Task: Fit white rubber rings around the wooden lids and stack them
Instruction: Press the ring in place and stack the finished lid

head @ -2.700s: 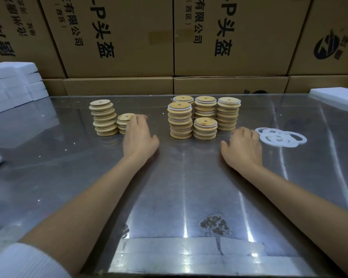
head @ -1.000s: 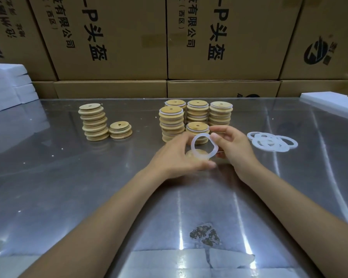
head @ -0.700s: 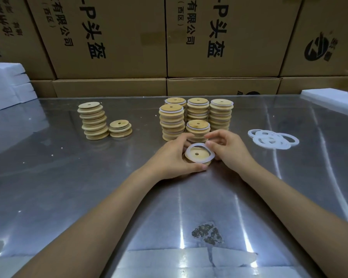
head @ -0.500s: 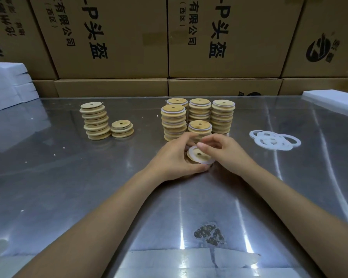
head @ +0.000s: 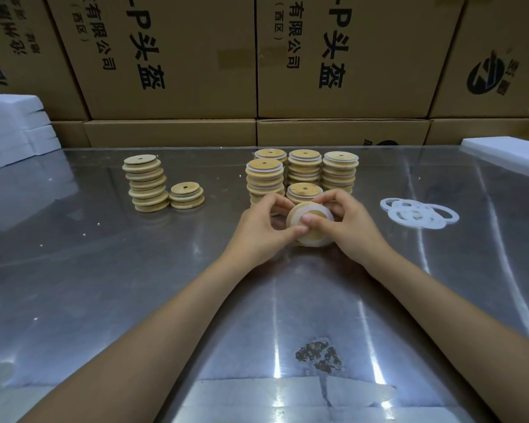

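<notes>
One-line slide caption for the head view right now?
Both hands, left hand and right hand, press a white ring onto a wooden lid before ringed stacks.

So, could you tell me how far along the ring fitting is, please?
Done: five ringed stacks. In hand: both hands, left and right, hold a lid with a ring on it. Left: two bare stacks and some loose rings.

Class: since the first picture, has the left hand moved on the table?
Yes. The left hand left the short plain stack and moved right, now holding the lid before the ringed stacks.
</notes>
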`<state>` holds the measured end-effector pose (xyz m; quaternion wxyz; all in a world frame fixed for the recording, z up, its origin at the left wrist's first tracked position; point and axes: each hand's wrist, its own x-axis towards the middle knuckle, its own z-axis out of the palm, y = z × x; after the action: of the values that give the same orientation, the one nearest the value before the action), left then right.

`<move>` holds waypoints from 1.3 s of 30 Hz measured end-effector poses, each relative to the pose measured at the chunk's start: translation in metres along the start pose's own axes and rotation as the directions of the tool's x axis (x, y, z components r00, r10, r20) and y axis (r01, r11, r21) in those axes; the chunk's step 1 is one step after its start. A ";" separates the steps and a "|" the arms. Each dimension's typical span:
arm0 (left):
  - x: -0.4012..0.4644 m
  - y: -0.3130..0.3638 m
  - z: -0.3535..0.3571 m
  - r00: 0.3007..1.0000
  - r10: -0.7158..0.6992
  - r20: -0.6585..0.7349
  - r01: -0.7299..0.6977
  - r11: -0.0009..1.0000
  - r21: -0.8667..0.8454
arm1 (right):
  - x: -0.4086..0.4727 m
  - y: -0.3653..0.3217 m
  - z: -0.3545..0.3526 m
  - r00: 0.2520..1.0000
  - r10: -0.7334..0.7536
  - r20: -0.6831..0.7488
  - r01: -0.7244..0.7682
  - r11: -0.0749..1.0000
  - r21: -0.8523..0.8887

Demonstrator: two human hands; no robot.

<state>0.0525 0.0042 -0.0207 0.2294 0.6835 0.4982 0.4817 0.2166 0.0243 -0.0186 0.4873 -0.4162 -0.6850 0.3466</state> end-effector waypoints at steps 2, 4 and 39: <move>0.001 0.001 -0.003 0.999 0.024 -0.035 -0.025 0.999 -0.031 | -0.001 -0.003 0.000 0.999 -0.034 0.003 0.034 0.999 0.038; 0.001 0.003 -0.004 0.994 0.074 -0.075 -0.077 0.997 -0.032 | -0.001 -0.004 0.000 0.997 -0.070 -0.013 0.071 0.996 0.048; 0.000 0.003 -0.010 0.999 -0.013 -0.048 0.005 0.988 -0.152 | -0.005 -0.008 -0.003 0.989 0.149 0.002 -0.144 0.946 0.291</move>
<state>0.0450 0.0013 -0.0146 0.2707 0.6500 0.4686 0.5335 0.2189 0.0167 -0.0129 0.5228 -0.3935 -0.5891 0.4742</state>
